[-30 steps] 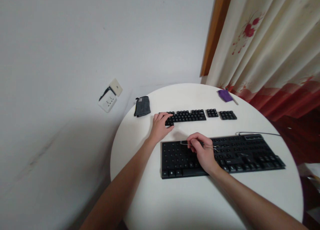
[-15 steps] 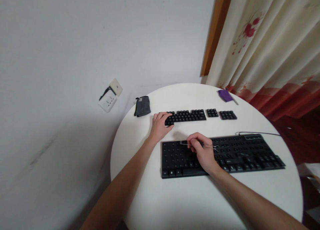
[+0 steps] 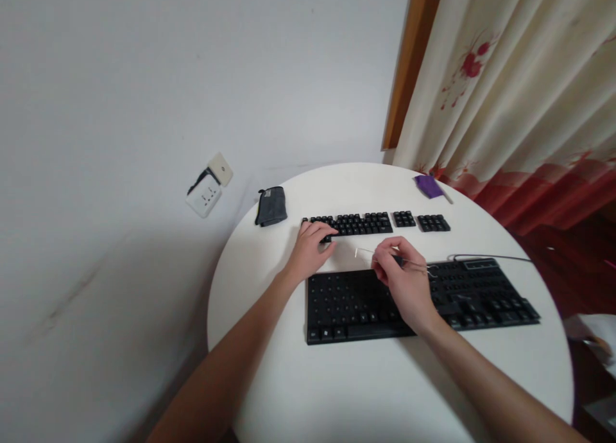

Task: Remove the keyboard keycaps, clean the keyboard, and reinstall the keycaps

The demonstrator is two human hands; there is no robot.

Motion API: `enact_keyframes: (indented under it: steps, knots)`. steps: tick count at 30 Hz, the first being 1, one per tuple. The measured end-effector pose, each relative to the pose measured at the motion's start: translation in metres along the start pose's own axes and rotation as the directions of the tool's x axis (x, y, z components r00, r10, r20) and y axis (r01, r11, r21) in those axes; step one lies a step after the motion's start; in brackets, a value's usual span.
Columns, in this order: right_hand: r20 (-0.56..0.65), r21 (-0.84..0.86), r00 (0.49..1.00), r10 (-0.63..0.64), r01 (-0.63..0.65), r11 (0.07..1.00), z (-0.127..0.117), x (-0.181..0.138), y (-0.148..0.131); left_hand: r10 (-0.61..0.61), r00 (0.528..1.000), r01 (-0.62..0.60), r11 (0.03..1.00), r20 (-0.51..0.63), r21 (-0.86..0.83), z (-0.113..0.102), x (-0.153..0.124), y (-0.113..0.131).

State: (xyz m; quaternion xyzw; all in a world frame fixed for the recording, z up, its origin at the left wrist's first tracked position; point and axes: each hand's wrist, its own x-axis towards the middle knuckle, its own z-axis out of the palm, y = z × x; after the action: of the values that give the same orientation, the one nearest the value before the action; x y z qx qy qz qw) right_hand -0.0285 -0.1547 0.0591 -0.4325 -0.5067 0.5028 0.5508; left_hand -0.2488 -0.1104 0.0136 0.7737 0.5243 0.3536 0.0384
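Note:
A black keyboard (image 3: 356, 332) lies across the table, many of its left-side keys showing bare switch posts. Over its back edge, my right hand (image 3: 402, 279) grips a thin wire keycap puller (image 3: 364, 250), whose bent end points left. A small black piece (image 3: 398, 260) shows by those fingers; whether it is a keycap or part of the tool I cannot tell. Behind the keyboard, removed keycaps (image 3: 363, 225) stand in rows. My left hand (image 3: 310, 247) is at the left end of these rows, thumb and forefinger around a black keycap (image 3: 328, 239).
Two smaller keycap blocks (image 3: 404, 219) (image 3: 434, 223) sit right of the main rows. A grey pouch (image 3: 272, 205) rests at the back left, a purple cloth item (image 3: 428, 186) at the back right. The keyboard's cable (image 3: 491, 257) runs off the right. Wall sockets (image 3: 204, 196) are left.
My right hand has lifted off the keyboard's keys and moved slightly right and away from me with the puller. My left hand stays by the keycap rows. The view has shifted a little.

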Motion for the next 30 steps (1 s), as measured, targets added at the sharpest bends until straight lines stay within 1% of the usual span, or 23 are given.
enact_keyframes:
  steps: [2,4,5,8,10,12,15,17,22,24,27,30]
  knots:
    - [0.050,-0.102,0.997,-0.054,0.059,0.993,-0.006,0.003,-0.010,0.042,0.998,-0.041,0.999,0.036,-0.034,0.000,0.001,0.004]
    - [0.170,-0.189,0.980,-0.100,0.132,0.973,-0.013,0.006,-0.014,0.074,0.995,-0.070,0.996,0.064,-0.060,0.001,0.001,0.007]
    - [0.250,-0.217,0.963,-0.095,0.151,0.964,-0.016,0.008,-0.013,0.084,0.994,-0.080,0.994,0.068,-0.069,0.001,0.001,0.009]
    - [0.477,-0.276,0.879,-0.002,0.152,0.949,-0.025,0.013,-0.006,0.104,0.993,-0.099,0.992,0.054,-0.084,0.001,0.001,0.011]
    - [0.567,-0.316,0.823,0.032,0.181,0.931,-0.027,0.016,-0.001,0.108,0.993,-0.104,0.991,0.049,-0.086,0.000,0.001,0.012]
    - [0.610,-0.338,0.792,0.024,0.233,0.912,-0.027,0.016,0.003,0.109,0.993,-0.104,0.991,0.053,-0.086,-0.002,0.001,0.013]
    - [0.637,-0.375,0.771,0.018,0.290,0.881,-0.026,0.013,0.004,0.118,0.992,-0.113,0.989,0.049,-0.094,-0.005,0.001,0.013]
    - [0.665,-0.399,0.747,0.029,0.322,0.858,-0.027,0.011,0.005,0.124,0.991,-0.120,0.987,0.039,-0.105,-0.006,0.002,0.013]
    - [0.765,-0.366,0.644,0.021,0.407,0.837,-0.033,0.006,0.009,0.117,0.992,-0.111,0.987,0.045,-0.117,-0.006,0.002,0.017]
    - [0.781,-0.363,0.624,0.026,0.420,0.832,-0.034,0.005,0.012,0.119,0.991,-0.111,0.986,0.056,-0.122,-0.006,0.001,0.020]
    - [0.793,-0.381,0.607,0.046,0.436,0.815,-0.035,0.004,0.014,0.128,0.989,-0.118,0.985,0.073,-0.126,-0.004,-0.001,0.025]
    - [0.811,-0.386,0.583,0.043,0.478,0.789,-0.035,0.001,0.013,0.131,0.988,-0.119,0.983,0.084,-0.138,-0.003,-0.002,0.027]
